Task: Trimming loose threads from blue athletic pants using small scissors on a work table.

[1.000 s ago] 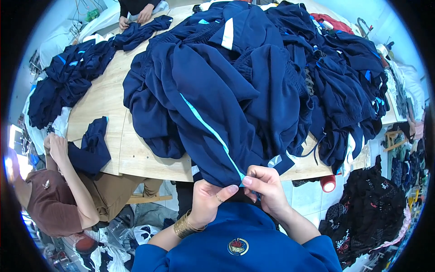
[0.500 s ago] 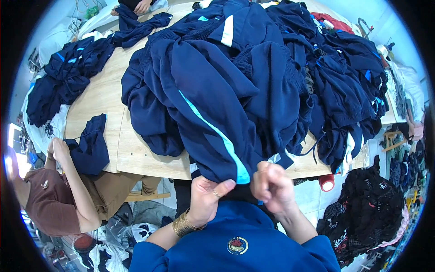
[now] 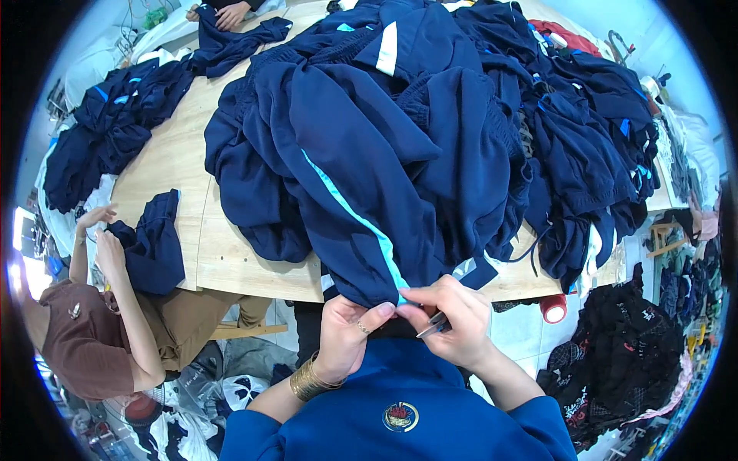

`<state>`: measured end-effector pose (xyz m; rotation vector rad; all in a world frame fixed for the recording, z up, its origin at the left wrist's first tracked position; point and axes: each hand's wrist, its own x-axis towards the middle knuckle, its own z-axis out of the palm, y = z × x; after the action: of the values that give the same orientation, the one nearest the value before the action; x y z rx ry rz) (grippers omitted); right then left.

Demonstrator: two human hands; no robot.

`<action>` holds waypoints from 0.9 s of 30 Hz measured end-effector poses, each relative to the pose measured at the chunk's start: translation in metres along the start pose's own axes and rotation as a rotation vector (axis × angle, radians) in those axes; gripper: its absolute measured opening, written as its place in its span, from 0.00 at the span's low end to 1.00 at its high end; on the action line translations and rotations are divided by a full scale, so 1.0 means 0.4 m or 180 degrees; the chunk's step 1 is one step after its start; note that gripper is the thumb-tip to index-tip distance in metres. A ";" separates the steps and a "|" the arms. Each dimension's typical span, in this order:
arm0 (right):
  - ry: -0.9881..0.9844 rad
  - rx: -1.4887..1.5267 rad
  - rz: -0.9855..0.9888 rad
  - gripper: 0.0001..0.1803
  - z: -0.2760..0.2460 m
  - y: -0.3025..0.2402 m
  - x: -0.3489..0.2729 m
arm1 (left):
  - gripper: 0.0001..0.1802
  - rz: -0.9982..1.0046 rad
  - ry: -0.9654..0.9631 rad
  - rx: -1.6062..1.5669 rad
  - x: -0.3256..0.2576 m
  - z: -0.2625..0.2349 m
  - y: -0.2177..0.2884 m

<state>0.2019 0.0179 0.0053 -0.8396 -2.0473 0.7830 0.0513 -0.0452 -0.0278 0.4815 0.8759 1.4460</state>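
Navy trousers (image 3: 361,200) with a light-blue side stripe drape off the table's near edge toward me. My left hand (image 3: 347,326) pinches the bottom end of the leg between thumb and fingers. Close beside it, my right hand (image 3: 453,316) is closed, its thumb and forefinger gripping the cloth at the stripe's lower end. A small pointed metal tool (image 3: 432,325) is also tucked in the right hand; its full shape is hidden by the fingers.
More navy garments (image 3: 588,146) are heaped on the right of the wooden table (image 3: 254,274). At left, a co-worker in a brown top (image 3: 84,338) handles a navy piece (image 3: 150,246). Another person's hands (image 3: 231,15) are at the far edge. Black cloth (image 3: 615,361) lies on the floor at right.
My right hand has moved left onto the stripe's end, and the metal tool now shows in it. The co-worker at left has raised one hand away from the cloth.
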 end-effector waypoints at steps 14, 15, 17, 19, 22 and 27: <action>-0.0400 0.0342 -0.0489 0.06 -0.024 -0.006 0.042 | 0.07 -0.0451 -0.0120 0.0024 0.027 -0.019 0.000; -0.0621 0.0508 -0.0269 0.06 -0.031 -0.011 0.040 | 0.08 -0.0468 -0.0226 0.0027 0.032 -0.016 0.004; -0.0806 0.1010 -0.0016 0.04 -0.025 -0.003 0.043 | 0.09 -0.0406 -0.0409 0.0035 0.031 -0.018 0.006; -0.0966 0.1297 0.0281 0.03 -0.019 -0.004 0.047 | 0.09 -0.0369 -0.0393 0.0186 0.024 -0.024 0.003; -0.1243 0.1508 0.0667 0.03 -0.018 0.023 0.008 | 0.10 -0.0147 -0.0173 0.0384 0.023 -0.035 0.003; -0.1108 0.1608 0.1215 0.05 -0.049 0.071 -0.049 | 0.10 -0.0065 0.0328 0.0438 0.064 -0.072 0.047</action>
<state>0.2360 0.0244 -0.0143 -0.8465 -1.8540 1.6752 0.0148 -0.0248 -0.0372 0.5024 1.0648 1.4074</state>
